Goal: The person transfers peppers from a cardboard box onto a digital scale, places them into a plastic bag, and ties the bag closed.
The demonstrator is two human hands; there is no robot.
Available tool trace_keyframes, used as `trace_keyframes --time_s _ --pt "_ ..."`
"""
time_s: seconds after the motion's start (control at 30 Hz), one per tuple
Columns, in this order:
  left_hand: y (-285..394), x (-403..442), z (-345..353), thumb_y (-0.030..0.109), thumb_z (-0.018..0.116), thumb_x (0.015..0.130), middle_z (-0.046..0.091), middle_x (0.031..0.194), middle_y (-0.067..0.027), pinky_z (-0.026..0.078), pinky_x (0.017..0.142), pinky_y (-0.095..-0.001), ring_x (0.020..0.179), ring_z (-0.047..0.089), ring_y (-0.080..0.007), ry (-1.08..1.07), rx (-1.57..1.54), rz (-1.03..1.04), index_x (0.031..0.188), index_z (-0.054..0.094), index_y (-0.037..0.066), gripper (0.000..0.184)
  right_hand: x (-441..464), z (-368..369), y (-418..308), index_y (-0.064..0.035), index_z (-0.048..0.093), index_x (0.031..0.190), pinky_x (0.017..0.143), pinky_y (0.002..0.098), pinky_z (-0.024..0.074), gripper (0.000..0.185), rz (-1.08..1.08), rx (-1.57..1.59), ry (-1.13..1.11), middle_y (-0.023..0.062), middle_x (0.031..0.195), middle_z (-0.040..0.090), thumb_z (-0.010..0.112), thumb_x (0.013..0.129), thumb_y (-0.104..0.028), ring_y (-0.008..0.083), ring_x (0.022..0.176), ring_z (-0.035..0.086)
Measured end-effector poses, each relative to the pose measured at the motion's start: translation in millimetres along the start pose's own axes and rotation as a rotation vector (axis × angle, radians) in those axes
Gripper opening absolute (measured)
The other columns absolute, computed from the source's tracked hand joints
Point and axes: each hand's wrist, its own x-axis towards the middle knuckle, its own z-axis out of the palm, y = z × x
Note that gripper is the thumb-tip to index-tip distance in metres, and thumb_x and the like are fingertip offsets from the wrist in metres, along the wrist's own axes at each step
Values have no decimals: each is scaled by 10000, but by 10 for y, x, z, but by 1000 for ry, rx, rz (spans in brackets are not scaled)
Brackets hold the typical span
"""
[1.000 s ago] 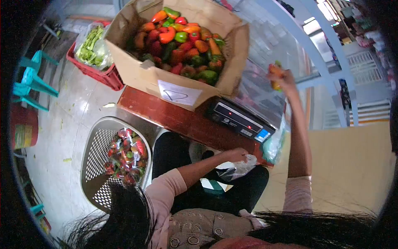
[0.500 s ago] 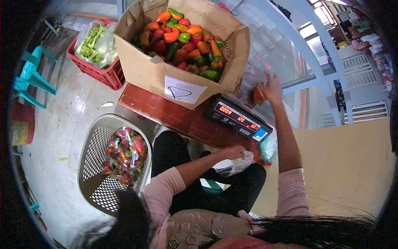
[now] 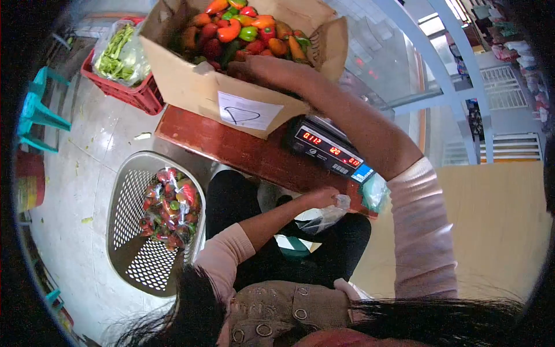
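Note:
My left hand (image 3: pixel 324 198) is closed on the gathered top of a clear plastic bag (image 3: pixel 321 220), held above my lap. My right hand (image 3: pixel 254 70) reaches over the front wall of a cardboard box (image 3: pixel 179 81) and into the bell peppers (image 3: pixel 247 33), which are red, orange and green. Its fingers are hidden among the peppers, so their grip does not show. Below that forearm stands a digital scale (image 3: pixel 329 151) with lit red digits. The forearm covers most of its weighing plate.
The box and scale stand on a red wooden bench (image 3: pixel 196 141). At lower left, a grey laundry-type basket (image 3: pixel 118 231) holds bagged peppers (image 3: pixel 173 208). A red crate (image 3: pixel 147 95) carries bagged green vegetables (image 3: pixel 120 58). Teal plastic stools (image 3: pixel 40 113) stand farther left.
My right hand has moved left from above the scale, where a reddish pepper was at its fingers, into the box. The scale's weight reading has risen. My left hand still holds the bag.

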Motion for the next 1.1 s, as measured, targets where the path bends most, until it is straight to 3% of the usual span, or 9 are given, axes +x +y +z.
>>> trace_keyframes --time_s 0.2,0.47,0.6,0.7,0.83,0.9,0.97,1.0,1.1 --pt "-8 44 -20 237 553 826 601 908 -196 440 787 -424 874 576 -326 -159 31 -135 889 615 -4 257 196 164 312 -92 626 1075 753 388 492 297 -204 -477 141 122 1008 647 456 911 -271 245 820 636" --pt "-210 -20 83 272 573 820 613 932 -217 439 780 -424 884 582 -341 -140 -17 -167 933 620 -16 313 -122 3 -66 -76 570 1102 708 367 479 332 158 358 -47 118 993 635 566 830 -268 211 846 602" --pt "-189 0 34 276 568 831 618 909 -203 440 780 -410 873 585 -319 -145 55 -202 929 625 -10 307 124 -6 83 -70 562 1108 727 353 465 376 -123 79 -174 81 990 633 619 780 -244 177 849 577" --pt "-322 18 104 278 562 834 617 890 -203 441 769 -408 857 587 -313 -102 9 -159 915 627 -6 302 249 0 157 -79 561 1120 752 346 462 381 -134 133 -278 84 991 636 626 770 -217 187 859 581" --pt "-444 52 131 288 558 833 613 843 -215 443 747 -426 818 594 -328 -135 17 -106 880 626 -5 304 216 34 203 -84 606 1029 774 328 459 315 -203 26 1 74 979 638 662 734 -180 182 881 585" --pt "-374 46 65 280 546 854 629 946 -175 439 826 -413 918 581 -304 -170 105 -197 955 630 18 293 144 -113 194 -90 628 972 783 323 458 278 -233 -68 249 71 975 638 682 720 -192 179 898 586" --pt "-266 40 -32 277 542 860 635 990 -161 440 855 -411 958 577 -294 -192 162 -233 988 635 31 293 -267 -477 40 -88 644 888 808 286 449 229 -93 197 556 38 900 635 718 720 -224 148 906 584" --pt "-216 46 -59 278 544 856 633 982 -167 444 844 -415 948 580 -296 -198 173 -223 984 638 33 292 -407 -685 209 -73 646 899 779 270 464 227 -233 127 707 21 880 632 703 745 -230 138 874 595" --pt "-126 -16 -24 264 570 811 615 887 -210 448 761 -438 852 594 -337 -81 88 -146 899 627 -3 287 -1463 -1085 131 -110 634 982 729 252 488 205 6 333 836 12 870 624 641 801 -206 108 839 598"
